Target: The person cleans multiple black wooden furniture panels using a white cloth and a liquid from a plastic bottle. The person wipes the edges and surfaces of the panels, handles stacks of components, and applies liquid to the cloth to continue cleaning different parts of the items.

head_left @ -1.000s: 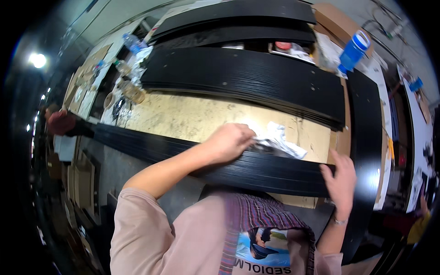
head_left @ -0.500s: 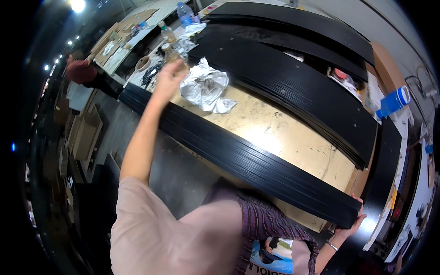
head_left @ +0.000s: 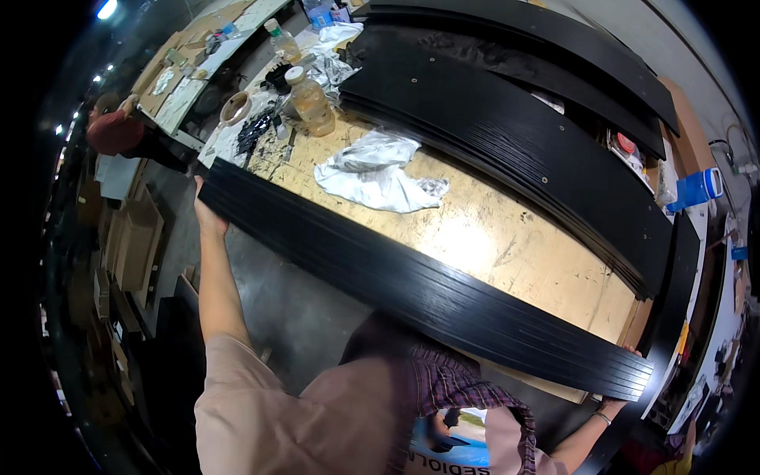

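Note:
A long black board (head_left: 380, 281) with grooves along its length lies slantwise in front of me, over the near edge of the worktable. My left hand (head_left: 209, 214) is closed on its far left end, fingers partly hidden behind the board. At the opposite end my right hand (head_left: 614, 405) grips the board, with some fingertips showing over the far edge and the rest covered. A white stained cloth (head_left: 376, 174) rests on the table just beyond the board. Left of the cloth stands a clear bottle (head_left: 311, 103) of yellowish liquid with a white cap.
Stacked black boards (head_left: 507, 134) fill the table's far side. A second bottle (head_left: 283, 41), a round container (head_left: 235, 108) and dark plastic (head_left: 257, 131) sit at the left end. A blue jug (head_left: 697, 188) stands far right. Another person (head_left: 119, 131) is at a table further left.
My left hand has come away from beside the bottle and cloth to the board's left end. The board has tilted, showing its grooved right end. The cloth lies flatter.

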### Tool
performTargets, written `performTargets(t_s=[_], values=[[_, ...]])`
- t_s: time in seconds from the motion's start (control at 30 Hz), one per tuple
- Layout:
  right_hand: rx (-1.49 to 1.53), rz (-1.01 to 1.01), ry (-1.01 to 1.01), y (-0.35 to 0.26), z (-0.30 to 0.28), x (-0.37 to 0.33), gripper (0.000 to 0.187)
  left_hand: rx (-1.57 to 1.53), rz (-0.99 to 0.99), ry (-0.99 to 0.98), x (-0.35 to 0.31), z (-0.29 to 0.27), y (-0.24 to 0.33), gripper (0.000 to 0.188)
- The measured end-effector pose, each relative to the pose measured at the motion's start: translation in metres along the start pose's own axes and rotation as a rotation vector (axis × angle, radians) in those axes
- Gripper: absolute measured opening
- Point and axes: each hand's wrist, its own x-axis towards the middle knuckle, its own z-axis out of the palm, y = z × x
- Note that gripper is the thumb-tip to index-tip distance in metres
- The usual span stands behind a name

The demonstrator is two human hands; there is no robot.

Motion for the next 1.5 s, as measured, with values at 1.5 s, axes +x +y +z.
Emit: performTargets(t_s=[1.5], values=[[-0.524,0.767,0.576,0.021,-0.129,0.103,0.056,1.268,-0.574,0.044,0.016,0.026,-0.032,0.066]])
